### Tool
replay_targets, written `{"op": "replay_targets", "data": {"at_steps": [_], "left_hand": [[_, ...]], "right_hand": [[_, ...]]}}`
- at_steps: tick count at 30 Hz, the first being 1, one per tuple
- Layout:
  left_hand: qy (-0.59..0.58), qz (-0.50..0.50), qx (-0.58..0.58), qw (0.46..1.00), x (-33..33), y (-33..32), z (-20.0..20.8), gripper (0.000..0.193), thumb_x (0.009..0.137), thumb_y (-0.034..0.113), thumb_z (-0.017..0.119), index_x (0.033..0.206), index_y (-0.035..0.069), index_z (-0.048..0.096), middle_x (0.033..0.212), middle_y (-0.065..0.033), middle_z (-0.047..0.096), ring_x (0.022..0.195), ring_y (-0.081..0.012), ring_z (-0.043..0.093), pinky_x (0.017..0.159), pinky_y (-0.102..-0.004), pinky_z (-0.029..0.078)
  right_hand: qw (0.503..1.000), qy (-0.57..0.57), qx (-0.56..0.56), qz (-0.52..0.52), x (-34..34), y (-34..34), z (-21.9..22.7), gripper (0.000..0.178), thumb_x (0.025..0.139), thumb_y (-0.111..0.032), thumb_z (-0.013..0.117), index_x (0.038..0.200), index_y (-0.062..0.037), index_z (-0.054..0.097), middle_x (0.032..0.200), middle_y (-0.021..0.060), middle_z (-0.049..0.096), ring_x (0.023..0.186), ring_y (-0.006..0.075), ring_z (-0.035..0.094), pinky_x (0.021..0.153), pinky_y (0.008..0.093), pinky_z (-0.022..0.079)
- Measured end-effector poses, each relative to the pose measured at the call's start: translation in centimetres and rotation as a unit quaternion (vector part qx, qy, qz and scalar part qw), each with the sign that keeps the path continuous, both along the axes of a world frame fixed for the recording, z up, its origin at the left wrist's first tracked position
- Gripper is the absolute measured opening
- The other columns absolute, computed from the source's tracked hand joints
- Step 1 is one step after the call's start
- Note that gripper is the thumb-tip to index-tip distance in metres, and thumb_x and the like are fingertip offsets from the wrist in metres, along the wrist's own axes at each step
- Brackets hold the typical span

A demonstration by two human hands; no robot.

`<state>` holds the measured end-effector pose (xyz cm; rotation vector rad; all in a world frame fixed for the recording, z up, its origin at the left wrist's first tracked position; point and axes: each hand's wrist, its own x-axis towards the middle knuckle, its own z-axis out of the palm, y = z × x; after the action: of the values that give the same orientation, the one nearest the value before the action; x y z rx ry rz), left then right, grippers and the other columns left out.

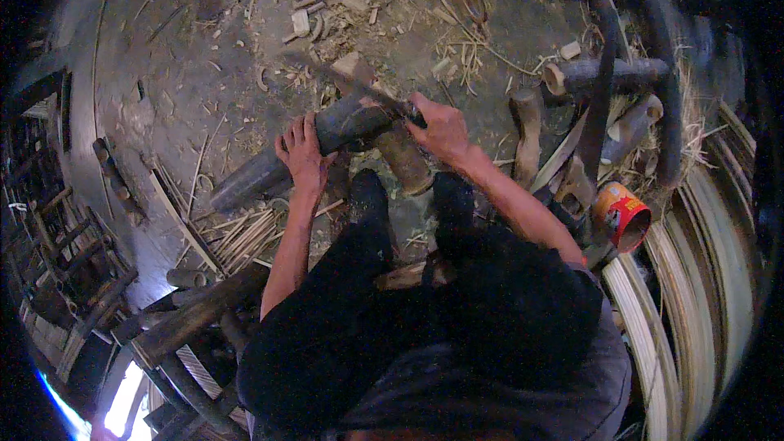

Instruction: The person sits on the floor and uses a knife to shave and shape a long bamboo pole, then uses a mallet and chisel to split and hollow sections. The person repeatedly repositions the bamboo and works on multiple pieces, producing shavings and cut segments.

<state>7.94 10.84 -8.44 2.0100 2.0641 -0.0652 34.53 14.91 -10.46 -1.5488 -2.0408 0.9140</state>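
Observation:
A thick dark bamboo pole (347,124) slants up to the right in front of my legs. My left hand (300,151) grips it from above, fingers wrapped over its top. Closed round a dark handle, my right hand (441,126) holds a knife (371,94) near the pole's upper right end. Its long blade points up and left across that end, and motion smears its tip. A short wooden log (404,165) lies crosswise beneath the pole, one end coming out near my feet. Whether the blade touches the pole I cannot tell.
Wood chips and shavings (351,8) litter the floor ahead. Thin split sticks (249,237) lie left of my legs. To the right are cut bamboo pieces (604,75), an orange-red tin (622,216) and long pale bamboo strips (645,327). Dark poles (196,318) crowd the lower left.

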Motion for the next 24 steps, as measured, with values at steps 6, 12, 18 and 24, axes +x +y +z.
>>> {"op": "replay_targets", "data": {"at_steps": [6, 12, 18, 24], "left_hand": [[-0.012, 0.033, 0.042, 0.999, 0.9, -2.4, -0.5, 0.095, 0.054, 0.016, 0.084, 0.136, 0.011, 0.035, 0.133, -0.0122, 0.041, 0.126, -0.0303, 0.036, 0.107, -0.0513, 0.015], [-0.013, 0.028, 0.095, 0.995, 1.5, -1.7, -0.8, 0.093, 0.056, 0.016, 0.082, 0.136, 0.008, 0.034, 0.134, -0.011, 0.04, 0.126, -0.03, 0.034, 0.107, -0.0511, 0.013], [-0.023, 0.04, 0.139, 0.989, 1.6, -2.5, -1.9, 0.087, 0.061, 0.017, 0.079, 0.136, 0.009, 0.034, 0.132, -0.0112, 0.04, 0.128, -0.0304, 0.032, 0.107, -0.0525, 0.011], [-0.011, 0.05, 0.126, 0.991, 2.2, -2.9, -1.2, 0.079, 0.067, 0.027, 0.07, 0.136, 0.009, 0.035, 0.133, -0.0127, 0.039, 0.128, -0.0316, 0.031, 0.107, -0.0524, 0.011]], "right_hand": [[0.998, 0.047, -0.02, 0.022, 0.0, 0.6, 4.2, 0.039, 0.074, -0.02, 0.071, 0.107, -0.0065, 0.056, 0.091, 0.0189, 0.063, 0.08, 0.0369, 0.063, 0.064, 0.0424, 0.05], [1.0, 0.011, -0.023, -0.001, 0.0, 0.8, 1.4, 0.036, 0.072, -0.019, 0.073, 0.102, -0.0065, 0.056, 0.087, 0.0188, 0.062, 0.076, 0.0367, 0.062, 0.064, 0.0406, 0.049], [0.994, 0.099, 0.004, 0.036, -1.0, 0.7, 5.0, 0.038, 0.075, -0.025, 0.07, 0.105, -0.0061, 0.056, 0.086, 0.0193, 0.063, 0.078, 0.0382, 0.062, 0.066, 0.0434, 0.05], [0.981, -0.081, -0.176, -0.017, 0.8, 0.5, 1.7, 0.043, 0.078, -0.03, 0.068, 0.111, -0.0047, 0.056, 0.093, 0.0183, 0.065, 0.084, 0.0372, 0.063, 0.072, 0.0451, 0.051]]}}
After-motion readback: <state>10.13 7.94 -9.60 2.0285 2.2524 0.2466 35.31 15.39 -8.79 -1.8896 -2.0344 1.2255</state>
